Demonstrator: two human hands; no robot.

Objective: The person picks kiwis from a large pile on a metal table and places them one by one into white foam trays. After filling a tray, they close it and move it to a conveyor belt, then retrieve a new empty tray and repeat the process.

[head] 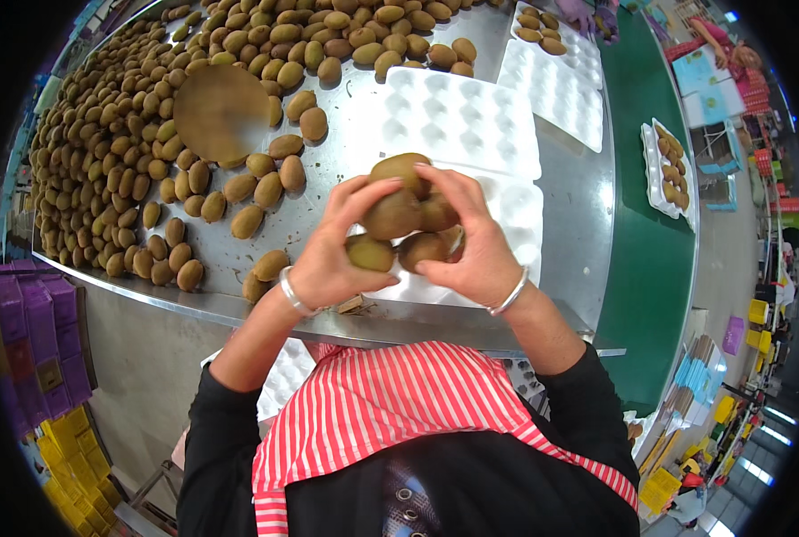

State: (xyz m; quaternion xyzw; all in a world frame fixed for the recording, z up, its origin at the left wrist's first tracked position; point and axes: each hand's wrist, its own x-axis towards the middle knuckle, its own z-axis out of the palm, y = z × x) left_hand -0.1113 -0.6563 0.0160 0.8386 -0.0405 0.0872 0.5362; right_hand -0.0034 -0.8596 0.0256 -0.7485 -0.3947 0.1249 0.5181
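Observation:
Between my left hand (336, 245) and my right hand (477, 235) is a cluster of several kiwifruit (393, 213), gripped from both sides above a white moulded tray (517, 208). Fingertips of both hands press on the upper fruit, while the thumbs curl under the lower ones. A second white tray (460, 114) with rounded hollows lies just beyond, with no fruit in the hollows that show. My hands and the fruit hide much of the nearer tray. To the left, loose kiwifruit (246, 221) lie on the metal table (319, 201).
A large heap of kiwifruit (104, 148) covers the table's left and far side. More white trays (554, 87) are at the far right, near a person's gloved hands (577, 13). A green conveyor belt (648, 282) carries a filled tray (668, 168). Purple crates (37, 322) stand lower left.

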